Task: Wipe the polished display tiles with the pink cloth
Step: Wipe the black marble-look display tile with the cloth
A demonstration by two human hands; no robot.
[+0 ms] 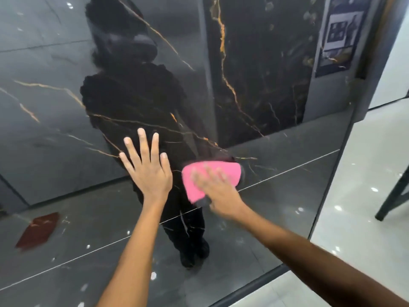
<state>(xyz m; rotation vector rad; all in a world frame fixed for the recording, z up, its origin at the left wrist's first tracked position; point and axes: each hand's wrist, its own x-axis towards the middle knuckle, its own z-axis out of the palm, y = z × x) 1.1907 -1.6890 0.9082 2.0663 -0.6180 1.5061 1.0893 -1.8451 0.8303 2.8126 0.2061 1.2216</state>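
Right hand [218,191] flat, pressing pink cloth [210,176] on tile [276,85] | left hand [147,167] – fingers spread, on tile

Dark chair leg [392,196], wall poster [342,34]

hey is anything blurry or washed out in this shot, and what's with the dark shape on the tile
Head view: the right hand and pink cloth are smeared by motion blur; the left hand, flat on the glossy black tile, is sharp. The dark shape is the person's reflection; white specks are reflected ceiling lights; wide-angle bends the tile's edges.
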